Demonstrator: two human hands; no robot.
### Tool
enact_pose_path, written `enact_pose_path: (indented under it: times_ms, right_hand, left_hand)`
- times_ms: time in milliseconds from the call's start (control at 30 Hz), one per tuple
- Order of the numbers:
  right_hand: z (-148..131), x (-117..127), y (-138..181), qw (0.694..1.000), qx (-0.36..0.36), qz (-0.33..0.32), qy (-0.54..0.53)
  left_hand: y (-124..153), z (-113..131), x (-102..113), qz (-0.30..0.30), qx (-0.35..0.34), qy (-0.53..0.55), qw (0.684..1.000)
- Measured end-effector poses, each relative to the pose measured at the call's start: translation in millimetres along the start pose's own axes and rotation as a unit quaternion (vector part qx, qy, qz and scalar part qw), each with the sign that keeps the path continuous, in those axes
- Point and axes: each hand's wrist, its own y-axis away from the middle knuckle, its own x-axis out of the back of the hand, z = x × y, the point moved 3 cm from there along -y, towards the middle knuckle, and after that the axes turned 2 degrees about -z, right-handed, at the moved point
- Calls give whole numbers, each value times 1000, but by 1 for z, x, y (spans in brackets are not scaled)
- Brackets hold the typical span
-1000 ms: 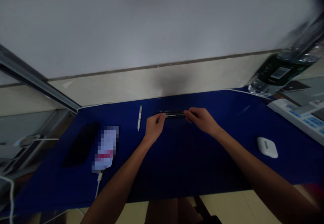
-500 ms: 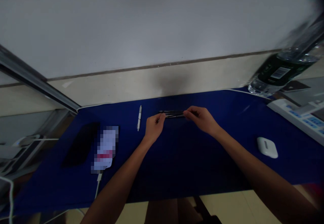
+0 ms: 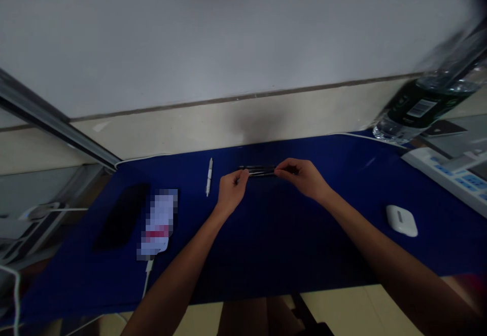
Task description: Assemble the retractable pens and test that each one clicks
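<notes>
Several slim dark pens lie side by side, pointing left to right, near the back of the blue table covering. My left hand pinches their left end between thumb and fingers. At the right end, my right hand is closed in a pinch on the same pens. My fingers cover both ends, so I cannot make out exactly how many there are. Left of my left hand, a white pen lies by itself, apart from the others.
To the left are a lit phone with a charging cable and a dark flat object. At right lie a white earbud case, a large water bottle and a white device with blue keys. A pale wall rises behind.
My right hand's fingertips have shifted very slightly left along the dark pens. My left hand and everything else look the same.
</notes>
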Motion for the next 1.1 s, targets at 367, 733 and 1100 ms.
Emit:
enact_pose_path:
  times_ms: [367,733,1100]
  right_hand:
    - [-3,-2,2,1000,-10,-5,23]
    - [2,0,-1,1000,-5,6,-7]
    - [4,-2,-1,1000,1,15,6]
  left_hand:
    - [-1,0,-1,-3,9,8,1000]
    - [0,-3,-1,-6,9,29,1000]
    - [-1,-3,-2,-8,14,23,1000]
